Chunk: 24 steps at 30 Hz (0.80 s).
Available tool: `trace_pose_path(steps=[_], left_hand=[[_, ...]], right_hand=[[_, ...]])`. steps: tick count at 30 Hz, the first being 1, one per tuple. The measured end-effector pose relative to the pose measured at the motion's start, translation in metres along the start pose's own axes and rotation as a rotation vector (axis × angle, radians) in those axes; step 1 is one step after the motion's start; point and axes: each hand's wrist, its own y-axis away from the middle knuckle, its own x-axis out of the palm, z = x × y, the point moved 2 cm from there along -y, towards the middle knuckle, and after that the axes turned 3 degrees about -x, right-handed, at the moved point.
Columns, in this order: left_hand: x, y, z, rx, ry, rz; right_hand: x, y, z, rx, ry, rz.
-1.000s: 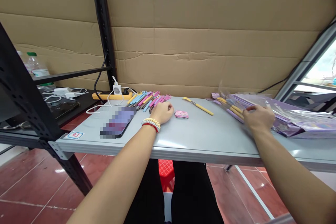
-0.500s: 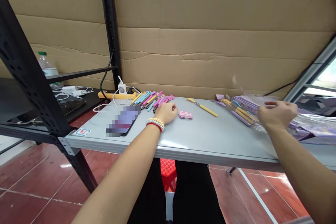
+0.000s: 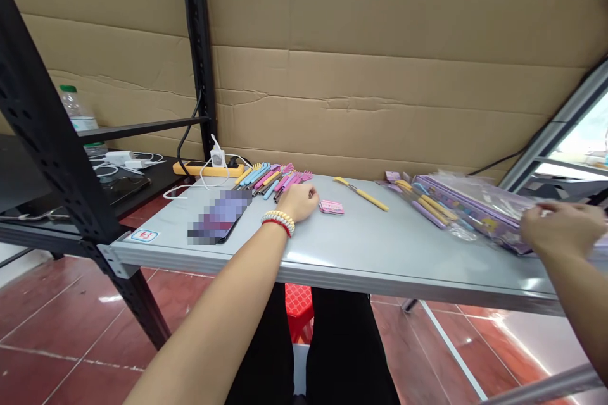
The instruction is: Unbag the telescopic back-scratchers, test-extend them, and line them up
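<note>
My left hand (image 3: 300, 201) rests on the table with its fingers curled; whether something is inside them is hidden. Just behind it lies a row of small claw-ended sticks (image 3: 270, 180) with yellow, blue and pink handles. A pink printed card (image 3: 331, 207) is right beside its fingers. Farther right lies a single yellow claw-ended stick (image 3: 361, 194) with a metal middle. At the right edge my right hand (image 3: 563, 228), slightly blurred, is closed over the end of a purple box (image 3: 479, 212) with clear plastic; what it pinches cannot be made out.
Bagged yellow and purple sticks (image 3: 427, 205) lie left of the purple box. A phone (image 3: 221, 218) lies at the table's left, near a yellow power strip (image 3: 199, 169) with white cables. Cardboard (image 3: 380, 76) walls the back; a black shelf post (image 3: 197, 50) stands left.
My right hand has moved right, away from the bagged sticks to the far part of the purple box. My left hand has stayed in place, while the view has shifted slightly.
</note>
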Motion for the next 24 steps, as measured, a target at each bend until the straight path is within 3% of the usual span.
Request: trace_pose_path(steps=[3, 5, 7, 12, 14, 15, 18, 21, 23, 24], left_hand=[[0.000, 0.000, 0.000, 0.001, -0.003, -0.001], [0.000, 0.000, 0.000, -0.001, -0.005, 0.002], [0.000, 0.000, 0.000, -0.002, -0.007, 0.007], [0.001, 0.001, 0.000, -0.014, -0.012, 0.022], [0.001, 0.001, -0.001, -0.023, -0.013, 0.037], [0.001, 0.001, -0.001, -0.026, -0.014, 0.043], [0.001, 0.002, -0.002, -0.029, -0.023, 0.050], [0.000, 0.004, -0.001, -0.012, -0.034, 0.053], [0.000, 0.005, -0.001, 0.021, -0.040, 0.069], [0.000, 0.005, -0.002, 0.046, -0.048, 0.079]], right_hand=[[0.009, -0.001, 0.000, 0.117, 0.118, 0.341], [0.014, -0.002, 0.000, 0.144, 0.165, 0.442], [0.019, -0.001, 0.001, 0.144, 0.192, 0.415], [0.019, 0.012, 0.013, 0.251, 0.218, 0.082], [0.015, 0.021, 0.036, 0.139, 0.166, 0.044], [0.013, 0.026, 0.053, 0.017, 0.116, 0.066], [0.004, 0.042, 0.117, -0.219, -0.044, 0.096], [0.002, 0.061, 0.181, -0.282, -0.219, 0.184], [0.005, 0.076, 0.213, -0.306, -0.346, 0.276], [0.008, 0.085, 0.225, -0.382, -0.442, 0.345]])
